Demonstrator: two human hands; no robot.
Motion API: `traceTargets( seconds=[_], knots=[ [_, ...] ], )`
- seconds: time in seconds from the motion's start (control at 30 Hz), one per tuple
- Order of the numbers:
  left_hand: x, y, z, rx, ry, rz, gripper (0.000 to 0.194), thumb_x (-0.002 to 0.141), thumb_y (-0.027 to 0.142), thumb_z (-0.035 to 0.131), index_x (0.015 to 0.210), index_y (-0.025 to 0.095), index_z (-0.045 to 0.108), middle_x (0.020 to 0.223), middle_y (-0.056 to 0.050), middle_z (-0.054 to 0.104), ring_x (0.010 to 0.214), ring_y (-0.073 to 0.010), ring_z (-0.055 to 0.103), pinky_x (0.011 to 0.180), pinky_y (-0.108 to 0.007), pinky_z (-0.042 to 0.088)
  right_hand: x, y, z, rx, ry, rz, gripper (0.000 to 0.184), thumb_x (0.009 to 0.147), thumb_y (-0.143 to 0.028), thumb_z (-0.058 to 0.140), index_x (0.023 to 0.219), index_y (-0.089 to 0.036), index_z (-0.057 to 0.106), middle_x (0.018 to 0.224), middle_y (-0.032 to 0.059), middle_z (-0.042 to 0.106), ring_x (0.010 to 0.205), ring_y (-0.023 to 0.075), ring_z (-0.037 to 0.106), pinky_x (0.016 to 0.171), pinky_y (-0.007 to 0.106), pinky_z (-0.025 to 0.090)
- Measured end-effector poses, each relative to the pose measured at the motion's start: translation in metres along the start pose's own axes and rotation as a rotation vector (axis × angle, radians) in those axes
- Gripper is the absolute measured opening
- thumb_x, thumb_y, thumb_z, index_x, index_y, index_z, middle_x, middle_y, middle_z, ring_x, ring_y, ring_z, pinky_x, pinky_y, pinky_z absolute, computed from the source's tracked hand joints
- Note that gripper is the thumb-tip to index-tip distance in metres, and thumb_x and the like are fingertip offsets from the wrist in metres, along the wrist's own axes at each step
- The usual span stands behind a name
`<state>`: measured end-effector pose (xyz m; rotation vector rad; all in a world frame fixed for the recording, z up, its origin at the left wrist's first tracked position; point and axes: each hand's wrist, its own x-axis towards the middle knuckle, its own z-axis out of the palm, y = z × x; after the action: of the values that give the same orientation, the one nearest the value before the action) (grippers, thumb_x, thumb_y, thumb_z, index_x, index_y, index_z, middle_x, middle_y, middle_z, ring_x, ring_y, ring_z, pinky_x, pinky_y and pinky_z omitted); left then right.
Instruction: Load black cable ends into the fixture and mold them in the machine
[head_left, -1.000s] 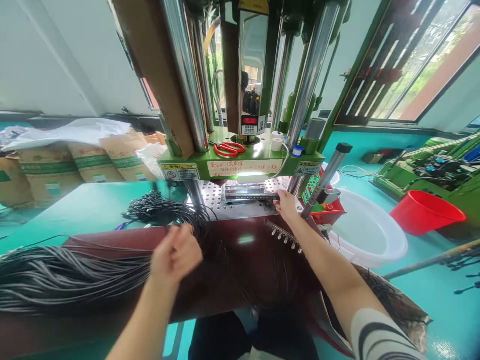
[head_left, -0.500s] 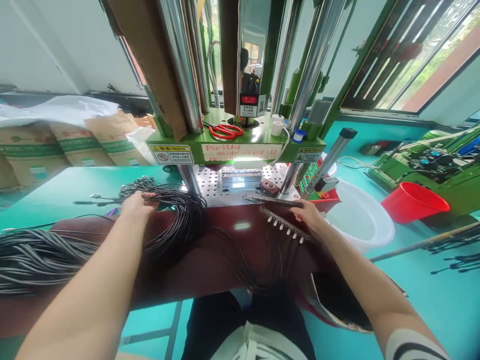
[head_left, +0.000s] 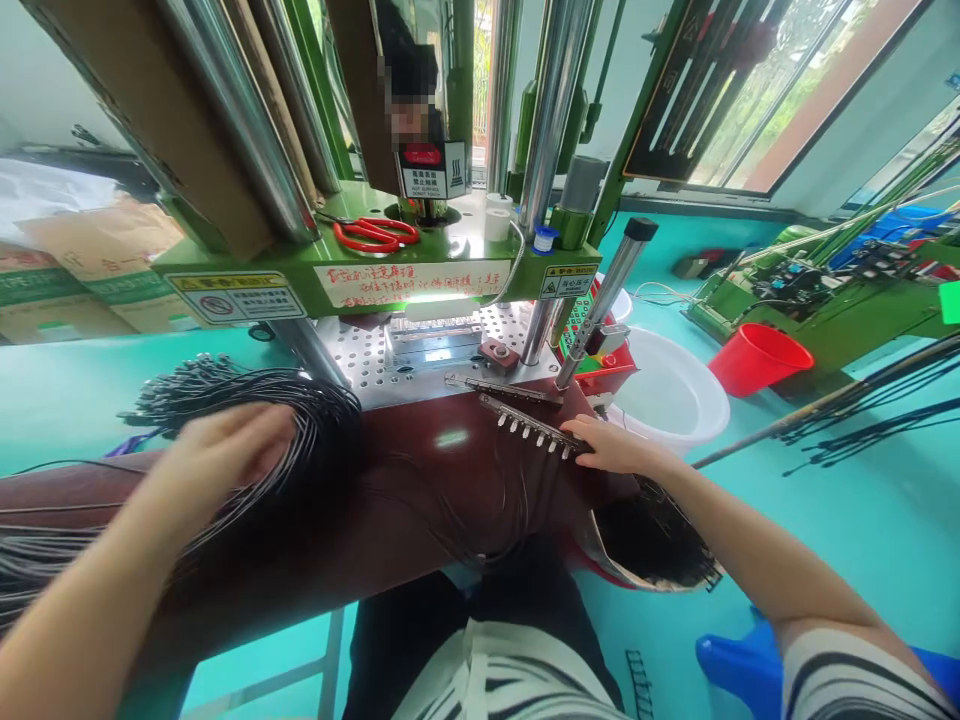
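Observation:
A coil of black cables (head_left: 322, 410) lies on the dark red tabletop (head_left: 420, 500) at left, its clustered connector ends (head_left: 187, 385) behind it. Over the coil's near left side is my left hand (head_left: 236, 440), smeared by motion with its fingers partly hidden; whether it grips a cable cannot be made out. My right hand (head_left: 604, 443) has its fingers closed around the right end of a metal bar (head_left: 529, 420) with a row of silvery connectors, from which cables trail over the tabletop. A second, slim metal bar (head_left: 506, 390) rests just behind it, untouched.
The green press (head_left: 247, 285) stands ahead, with a mould block (head_left: 435, 340) on its perforated plate. Red-handled scissors (head_left: 375, 235) lie on its ledge. A white tub (head_left: 671, 390) and red bucket (head_left: 757, 360) are right; a dark-filled container (head_left: 645, 535) sits below my right forearm.
The view has swung to the right. My right hand has gone from the slim bar to the end of the connector bar. My left hand has moved off the cable ends toward me.

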<state>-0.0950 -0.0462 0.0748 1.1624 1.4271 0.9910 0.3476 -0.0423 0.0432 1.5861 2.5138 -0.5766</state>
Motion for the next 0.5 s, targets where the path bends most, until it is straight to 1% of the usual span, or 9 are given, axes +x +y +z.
traceTargets(
  seconds=[0.03, 0.1, 0.13, 0.17, 0.23, 0.27, 0.33, 0.43, 0.5],
  knots=[
    [-0.011, -0.002, 0.024, 0.169, -0.084, 0.050, 0.021, 0.072, 0.034, 0.061, 0.062, 0.016, 0.055, 0.046, 0.005, 0.047, 0.044, -0.0078, 0.040, 0.042, -0.015, 0.029, -0.003, -0.004, -0.002, -0.027, -0.017, 0.004, 0.043, 0.072, -0.015, 0.053, 0.115, -0.016, 0.051, 0.103, 0.0094, 0.056, 0.093, 0.0204, 0.056, 0.076, 0.027, 0.039],
    [-0.028, -0.010, 0.076, 0.405, -0.322, 0.144, 0.024, 0.072, 0.041, 0.059, 0.064, 0.018, 0.059, 0.057, 0.000, 0.055, 0.055, -0.0130, 0.046, 0.054, -0.022, 0.036, -0.001, -0.013, -0.007, -0.085, -0.020, 0.044, 0.042, 0.070, -0.010, 0.050, 0.111, -0.015, 0.052, 0.104, 0.0107, 0.056, 0.093, 0.0218, 0.056, 0.075, 0.028, 0.039],
    [-0.034, -0.016, 0.101, 0.485, -0.382, 0.221, 0.024, 0.070, 0.042, 0.061, 0.064, 0.019, 0.061, 0.064, -0.002, 0.059, 0.062, -0.0160, 0.049, 0.061, -0.025, 0.037, 0.003, -0.017, -0.009, -0.100, -0.022, 0.075, 0.038, 0.069, -0.010, 0.050, 0.106, -0.015, 0.054, 0.103, 0.0108, 0.057, 0.091, 0.0225, 0.057, 0.072, 0.028, 0.039],
    [-0.038, -0.022, 0.124, 0.537, -0.392, 0.310, 0.024, 0.068, 0.044, 0.062, 0.067, 0.020, 0.063, 0.069, -0.005, 0.060, 0.071, -0.0194, 0.049, 0.069, -0.029, 0.037, 0.010, -0.020, -0.013, -0.104, -0.019, 0.111, 0.035, 0.068, -0.010, 0.050, 0.101, -0.015, 0.056, 0.101, 0.0109, 0.057, 0.088, 0.0235, 0.057, 0.069, 0.028, 0.039],
    [-0.043, -0.032, 0.159, 0.575, -0.310, 0.420, 0.028, 0.065, 0.048, 0.064, 0.072, 0.020, 0.064, 0.078, -0.008, 0.060, 0.082, -0.0246, 0.046, 0.078, -0.034, 0.033, 0.026, -0.024, -0.020, -0.087, 0.012, 0.186, 0.028, 0.066, -0.009, 0.051, 0.093, -0.016, 0.058, 0.097, 0.0110, 0.059, 0.084, 0.0248, 0.058, 0.062, 0.027, 0.037],
    [-0.043, -0.036, 0.172, 0.560, -0.282, 0.447, 0.030, 0.065, 0.050, 0.064, 0.073, 0.021, 0.064, 0.080, -0.009, 0.058, 0.085, -0.0264, 0.045, 0.080, -0.036, 0.032, 0.034, -0.025, -0.024, -0.072, 0.032, 0.214, 0.027, 0.065, -0.009, 0.051, 0.090, -0.016, 0.058, 0.094, 0.0107, 0.060, 0.081, 0.0249, 0.058, 0.060, 0.027, 0.036],
    [-0.042, -0.041, 0.187, 0.485, -0.268, 0.449, 0.032, 0.064, 0.052, 0.063, 0.072, 0.021, 0.064, 0.080, -0.010, 0.056, 0.088, -0.0284, 0.043, 0.083, -0.038, 0.030, 0.051, -0.027, -0.034, -0.044, 0.077, 0.239, 0.027, 0.064, -0.007, 0.051, 0.087, -0.017, 0.059, 0.088, 0.0094, 0.062, 0.078, 0.0243, 0.058, 0.058, 0.026, 0.035],
    [-0.036, -0.043, 0.194, 0.362, -0.295, 0.392, 0.031, 0.063, 0.052, 0.064, 0.069, 0.022, 0.063, 0.074, -0.008, 0.055, 0.089, -0.0288, 0.043, 0.085, -0.037, 0.029, 0.075, -0.032, -0.049, -0.005, 0.167, 0.223, 0.027, 0.062, -0.006, 0.051, 0.084, -0.019, 0.060, 0.085, 0.0072, 0.064, 0.077, 0.0232, 0.057, 0.059, 0.026, 0.034],
    [-0.026, -0.041, 0.196, 0.314, -0.301, 0.311, 0.033, 0.063, 0.052, 0.063, 0.073, 0.021, 0.063, 0.073, -0.007, 0.056, 0.086, -0.0272, 0.046, 0.083, -0.036, 0.031, 0.091, -0.036, -0.060, 0.033, 0.228, 0.197, 0.028, 0.060, -0.005, 0.051, 0.082, -0.019, 0.061, 0.086, 0.0059, 0.064, 0.079, 0.0225, 0.056, 0.059, 0.025, 0.033]
  ],
)
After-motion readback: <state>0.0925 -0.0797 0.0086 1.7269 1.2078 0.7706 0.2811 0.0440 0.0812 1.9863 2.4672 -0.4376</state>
